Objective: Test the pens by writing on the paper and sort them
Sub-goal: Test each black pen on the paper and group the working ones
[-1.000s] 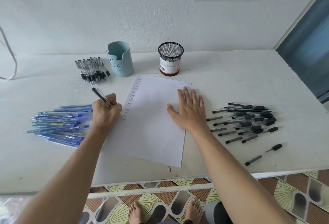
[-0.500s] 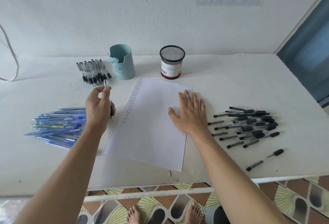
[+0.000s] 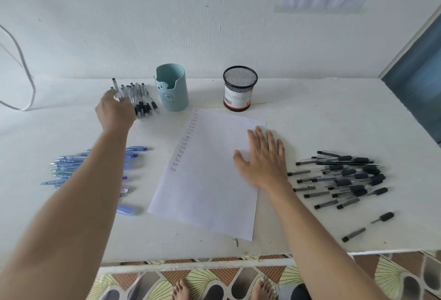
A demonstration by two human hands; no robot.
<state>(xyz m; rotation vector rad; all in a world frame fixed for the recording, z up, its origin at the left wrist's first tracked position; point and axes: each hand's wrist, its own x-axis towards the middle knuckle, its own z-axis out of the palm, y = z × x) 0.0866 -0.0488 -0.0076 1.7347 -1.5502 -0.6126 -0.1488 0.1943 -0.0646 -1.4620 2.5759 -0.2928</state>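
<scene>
Left arm stretched forward, left hand (image 3: 114, 112) pinching a pen (image 3: 115, 86), right hand (image 3: 262, 159) flat, fingers spread

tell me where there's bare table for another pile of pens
Widest bare patch: the table behind the black pens, right of the mesh cup. Also free: the far left corner, left of the clear pens, and the near left corner in front of the blue pens. Crowded: both sides of the paper and around the teal holder.
</scene>
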